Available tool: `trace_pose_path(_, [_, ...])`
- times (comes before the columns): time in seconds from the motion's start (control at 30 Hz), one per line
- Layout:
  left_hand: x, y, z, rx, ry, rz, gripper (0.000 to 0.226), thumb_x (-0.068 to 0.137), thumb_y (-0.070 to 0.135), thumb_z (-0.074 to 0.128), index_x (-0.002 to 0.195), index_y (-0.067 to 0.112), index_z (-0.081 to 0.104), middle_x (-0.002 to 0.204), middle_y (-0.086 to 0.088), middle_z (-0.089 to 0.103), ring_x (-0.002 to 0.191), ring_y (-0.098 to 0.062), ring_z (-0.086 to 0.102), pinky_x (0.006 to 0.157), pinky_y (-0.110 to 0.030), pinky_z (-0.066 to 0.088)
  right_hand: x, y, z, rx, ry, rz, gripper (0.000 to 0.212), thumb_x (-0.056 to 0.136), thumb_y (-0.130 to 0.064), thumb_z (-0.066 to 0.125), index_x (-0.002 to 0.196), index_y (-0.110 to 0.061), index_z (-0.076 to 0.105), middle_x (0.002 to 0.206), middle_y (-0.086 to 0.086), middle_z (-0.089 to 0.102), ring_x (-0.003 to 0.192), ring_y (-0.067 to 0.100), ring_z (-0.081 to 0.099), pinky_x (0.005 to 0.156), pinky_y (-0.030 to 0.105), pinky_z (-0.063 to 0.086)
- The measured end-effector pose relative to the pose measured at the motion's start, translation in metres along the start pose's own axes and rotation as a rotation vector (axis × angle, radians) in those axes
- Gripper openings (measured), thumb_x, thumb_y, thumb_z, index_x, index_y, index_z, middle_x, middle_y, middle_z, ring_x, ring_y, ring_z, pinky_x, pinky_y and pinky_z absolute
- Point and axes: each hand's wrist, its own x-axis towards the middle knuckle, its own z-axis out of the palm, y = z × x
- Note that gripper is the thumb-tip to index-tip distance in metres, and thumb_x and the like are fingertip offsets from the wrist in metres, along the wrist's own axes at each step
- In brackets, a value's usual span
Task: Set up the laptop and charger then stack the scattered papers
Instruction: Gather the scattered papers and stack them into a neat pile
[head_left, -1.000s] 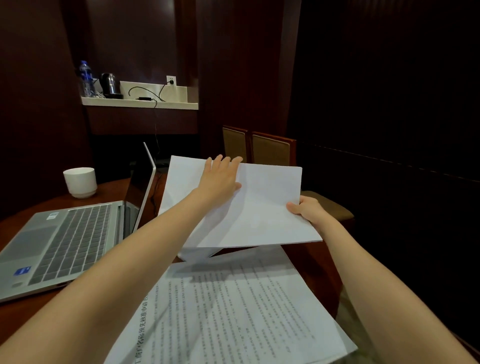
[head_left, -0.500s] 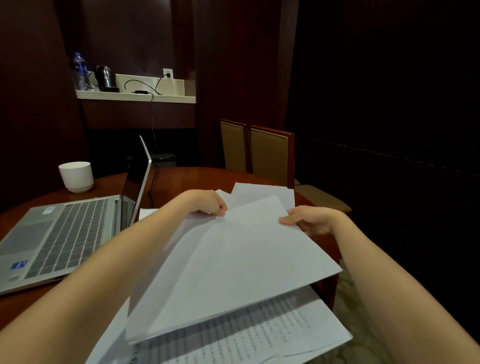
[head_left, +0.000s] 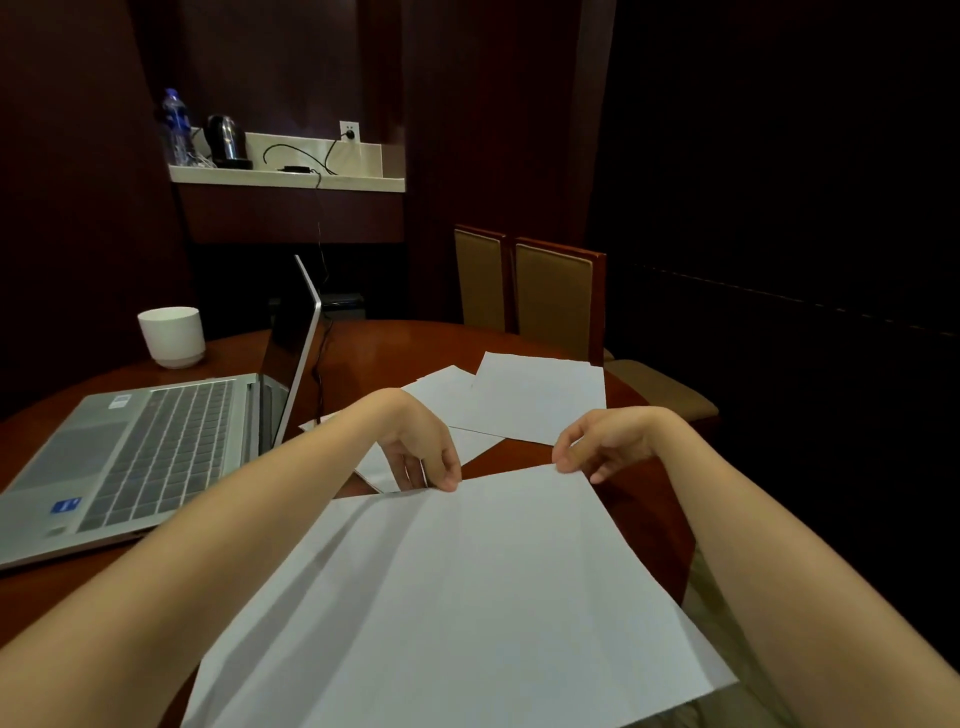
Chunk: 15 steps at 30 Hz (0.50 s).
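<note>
The open laptop (head_left: 156, 452) sits at the left edge of the desk (head_left: 395, 348). Its near corner is cut off and its screen is seen edge-on, so the display cannot be read. A dark cable (head_left: 318, 364) drops behind it. The hands are apart: the left hand (head_left: 421, 457) pinches the far edge of the top sheet (head_left: 467, 597) and the right hand (head_left: 602, 452) pinches its far right corner. The sheet's near edge runs out of view. Loose papers (head_left: 535, 400) lie just beyond the hands, by the far right edge, with bare desk toward the laptop.
</note>
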Motion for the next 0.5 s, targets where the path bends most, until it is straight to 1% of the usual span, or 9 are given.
trace_pose_path(0.07, [0.0, -0.001, -0.004, -0.038, 0.041, -0.008, 0.024, 0.093, 0.02, 0.056, 0.115, 0.012, 0.061, 0.093, -0.001, 0.063, 0.077, -0.011, 0.061, 0.069, -0.021, 0.052, 0.006, -0.002, 0.001, -0.021, 0.075, -0.001, 0.006, 0.085, -0.01, 0.066, 0.086, -0.015, 0.066, 0.082, -0.001, 0.064, 0.067, 0.008, 0.058, 0.056, 0.016, 0.051])
trace_pose_path(0.1, [0.001, -0.003, -0.006, -0.07, 0.075, -0.015, 0.029, 0.093, 0.025, 0.055, 0.118, 0.012, 0.06, 0.099, -0.002, 0.064, 0.081, -0.013, 0.062, 0.071, -0.022, 0.052, 0.011, -0.002, 0.001, -0.041, 0.163, -0.013, 0.006, 0.085, -0.01, 0.067, 0.089, -0.015, 0.066, 0.086, 0.001, 0.063, 0.07, 0.009, 0.058, 0.056, 0.016, 0.051])
trace_pose_path(0.17, [0.003, -0.008, -0.009, -0.106, 0.182, -0.04, 0.039, 0.093, 0.036, 0.052, 0.124, 0.012, 0.055, 0.108, -0.004, 0.064, 0.092, -0.017, 0.063, 0.077, -0.026, 0.051, 0.023, 0.002, 0.0, -0.171, 0.376, -0.063, 0.018, 0.083, -0.01, 0.068, 0.099, -0.016, 0.061, 0.101, 0.005, 0.058, 0.081, 0.013, 0.055, 0.06, 0.018, 0.049])
trace_pose_path(0.23, [0.01, -0.02, -0.01, -0.018, 0.324, -0.086, 0.049, 0.093, 0.041, 0.05, 0.131, 0.011, 0.048, 0.122, -0.006, 0.059, 0.107, -0.023, 0.059, 0.086, -0.031, 0.048, 0.035, 0.007, 0.002, -0.451, 0.499, -0.087, 0.039, 0.082, -0.013, 0.067, 0.118, -0.018, 0.053, 0.121, 0.008, 0.049, 0.101, 0.02, 0.051, 0.078, 0.025, 0.049])
trace_pose_path(0.3, [0.016, -0.032, -0.008, 0.084, 0.439, -0.143, 0.059, 0.091, 0.043, 0.053, 0.138, 0.011, 0.039, 0.133, -0.009, 0.05, 0.116, -0.027, 0.053, 0.088, -0.033, 0.045, 0.043, 0.007, 0.006, -0.73, 0.489, -0.042, 0.058, 0.083, -0.02, 0.065, 0.135, -0.02, 0.04, 0.136, 0.009, 0.04, 0.12, 0.028, 0.044, 0.097, 0.036, 0.044])
trace_pose_path(0.33, [0.02, -0.037, -0.006, 0.081, 0.46, -0.166, 0.067, 0.088, 0.046, 0.056, 0.141, 0.012, 0.033, 0.137, -0.009, 0.046, 0.118, -0.028, 0.052, 0.088, -0.033, 0.045, 0.046, 0.005, 0.008, -0.8, 0.475, -0.021, 0.064, 0.084, -0.024, 0.064, 0.14, -0.021, 0.034, 0.139, 0.009, 0.037, 0.125, 0.03, 0.041, 0.101, 0.04, 0.042])
trace_pose_path(0.37, [0.023, -0.043, -0.004, 0.048, 0.456, -0.188, 0.077, 0.085, 0.051, 0.057, 0.145, 0.014, 0.025, 0.141, -0.009, 0.042, 0.12, -0.028, 0.05, 0.089, -0.033, 0.044, 0.049, 0.002, 0.007, -0.813, 0.461, -0.011, 0.069, 0.084, -0.029, 0.064, 0.143, -0.022, 0.03, 0.141, 0.009, 0.035, 0.127, 0.031, 0.04, 0.102, 0.042, 0.04])
trace_pose_path(0.43, [0.027, -0.051, 0.001, -0.002, 0.419, -0.228, 0.095, 0.079, 0.062, 0.057, 0.149, 0.018, 0.009, 0.15, -0.008, 0.03, 0.128, -0.029, 0.042, 0.095, -0.034, 0.042, 0.055, -0.004, 0.006, -0.741, 0.436, 0.011, 0.075, 0.085, -0.041, 0.062, 0.146, -0.021, 0.024, 0.146, 0.01, 0.032, 0.131, 0.031, 0.037, 0.105, 0.042, 0.038])
trace_pose_path(0.5, [0.033, -0.056, 0.005, 0.036, 0.369, -0.275, 0.102, 0.077, 0.069, 0.052, 0.149, 0.019, 0.002, 0.154, -0.007, 0.022, 0.133, -0.032, 0.035, 0.103, -0.039, 0.038, 0.061, -0.007, 0.008, -0.67, 0.41, 0.061, 0.079, 0.085, -0.056, 0.055, 0.147, -0.018, 0.024, 0.149, 0.01, 0.032, 0.133, 0.031, 0.037, 0.106, 0.041, 0.036])
